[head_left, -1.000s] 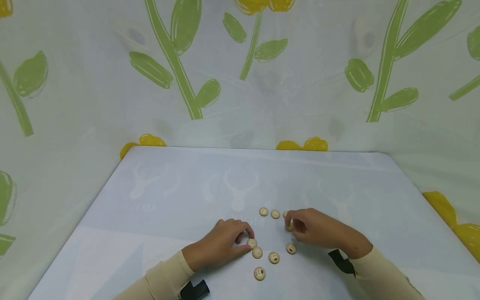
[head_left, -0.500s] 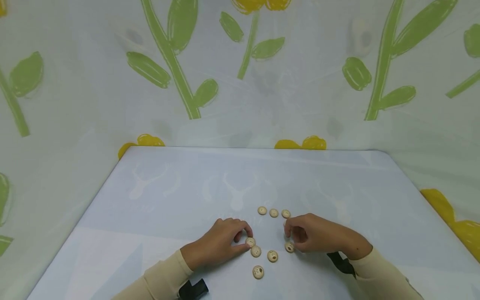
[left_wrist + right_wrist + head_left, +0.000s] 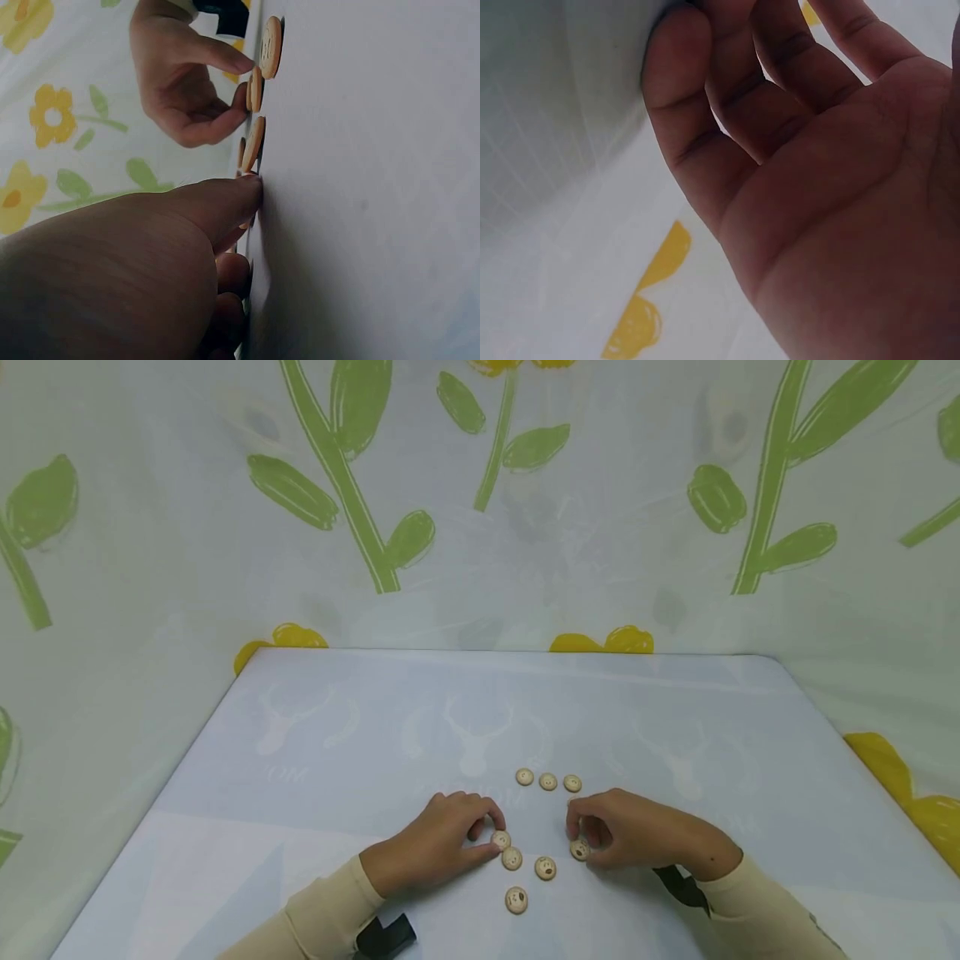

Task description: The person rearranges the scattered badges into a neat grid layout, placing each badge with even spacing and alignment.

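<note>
Several small, pale round wooden discs with dark printed marks lie on the table in a loose ring. In the head view my left hand (image 3: 435, 845) pinches a disc (image 3: 501, 841) on the ring's left side between thumb and forefinger. Another disc (image 3: 512, 859) lies right beside it. On the opposite side, my right hand (image 3: 637, 828) has its thumb and forefinger around a disc (image 3: 579, 850), also seen as a disc (image 3: 256, 88) edge-on in the left wrist view. The right wrist view shows the right palm (image 3: 840, 180) and bent fingers; its disc is hidden there.
Three discs form a row at the back, the middle one (image 3: 548, 782) among them. Two more discs, one nearer (image 3: 516, 900) and one farther (image 3: 545, 868), lie in front. The pale table (image 3: 375, 735) meets a flower-patterned cloth (image 3: 600, 543) behind.
My right hand has moved from a disc just below the back row toward me, to the disc lower on the right. The left hand stays at its disc.
</note>
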